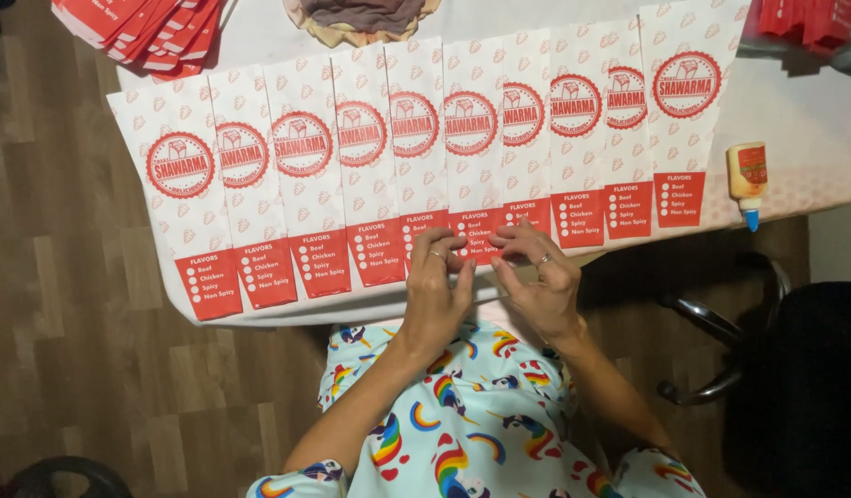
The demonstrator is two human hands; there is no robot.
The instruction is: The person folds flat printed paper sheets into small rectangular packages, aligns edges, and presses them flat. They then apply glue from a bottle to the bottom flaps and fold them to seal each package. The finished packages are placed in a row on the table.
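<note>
left hand (pixel 437 281): fingertips pinching the lower edge of a paper sleeve (pixel 472 138) | right hand (pixel 536 272): fingertips on the same edge, just beside | sleeve: mid-row among overlapping red-and-white sleeves on the table (pixel 794 120), long axis running away from the person, directly ahead of both hands | glue bottle (pixel 747 180): well right, nearer the right hand

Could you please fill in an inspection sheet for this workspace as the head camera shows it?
Surface: table with a pale cover.
Job's things: row of paper sleeves, white with red round marks and red lower panels, overlapping along the table's near edge.
Clutter: glue bottle lying at the right; stacks of red sleeves at the far left; a round brownish item at the far edge.
Hands: left hand and right hand side by side, fingertips on the middle sleeves' lower edge.
Cables: nothing seen.
Surroundings: wood-pattern floor; dark chair at right.
</note>
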